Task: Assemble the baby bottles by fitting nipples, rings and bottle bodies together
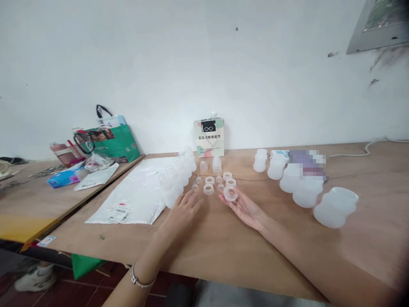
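Note:
My right hand [244,209] is palm up and holds a white baby bottle collar ring [230,194] at its fingertips. My left hand [188,204] is open just above the table, fingers stretched forward, nothing visible in it. Nearest to its fingertips is a clear silicone bottle nipple [195,186]. Several more nipples and white collar rings [208,189] lie in short rows between my hands. Behind them stand a small clear cap [203,166] and a capped bottle [217,164]. A row of frosted bottles with clear caps [174,192] runs along the left.
Open frosted bottle bodies [335,207] form a diagonal row on the right. A white plastic mailer [134,187] lies at left. A paper bag [209,138] stands against the wall. On the adjoining left table are a green bag [118,143] and a tissue pack [65,175].

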Tool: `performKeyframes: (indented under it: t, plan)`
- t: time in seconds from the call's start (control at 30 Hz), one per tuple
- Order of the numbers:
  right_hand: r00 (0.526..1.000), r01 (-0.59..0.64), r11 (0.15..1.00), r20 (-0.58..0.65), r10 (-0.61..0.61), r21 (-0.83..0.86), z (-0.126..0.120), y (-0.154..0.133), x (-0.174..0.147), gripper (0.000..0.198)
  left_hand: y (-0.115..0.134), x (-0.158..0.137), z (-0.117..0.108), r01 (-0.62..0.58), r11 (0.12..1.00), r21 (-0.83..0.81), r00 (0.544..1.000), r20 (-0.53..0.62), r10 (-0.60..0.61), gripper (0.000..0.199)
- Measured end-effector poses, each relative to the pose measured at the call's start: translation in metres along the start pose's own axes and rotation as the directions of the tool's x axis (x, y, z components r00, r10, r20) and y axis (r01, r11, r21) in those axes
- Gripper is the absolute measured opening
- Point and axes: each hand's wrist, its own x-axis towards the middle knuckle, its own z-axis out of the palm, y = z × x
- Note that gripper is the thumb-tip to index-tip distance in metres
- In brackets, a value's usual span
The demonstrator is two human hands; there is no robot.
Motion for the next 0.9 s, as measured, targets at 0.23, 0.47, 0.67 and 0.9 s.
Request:
performKeyframes:
  t: [0.23, 0.47, 0.67, 0.9]
  plan:
    - [0.994, -0.113, 0.989, 0.015, 0.112, 0.098, -0.007, -0.005, -0.011, 0.045, 0.004, 0.022, 0.011, 0.005, 0.993, 0.115, 1.000, 0.004, -0.006, 0.044]
    - [0.981, -0.186, 0.966, 0.092, 0.172, 0.182, -0.001, -0.006, -0.011, 0.037, 0.004, 0.036, 0.013, 0.052, 0.997, 0.055, 0.988, 0.141, -0.059, 0.029]
    - [0.987, -0.157, 0.966, 0.065, 0.147, 0.207, -0.002, -0.005, -0.010, 0.036, 0.000, 0.038, 0.014, 0.071, 0.987, 0.144, 0.983, 0.158, -0.093, 0.032]
    - [0.982, -0.187, 0.934, 0.062, 0.176, 0.305, -0.002, -0.004, -0.006, 0.031, -0.013, 0.045, -0.031, -0.091, 0.992, -0.090, 0.995, 0.026, 0.093, 0.021]
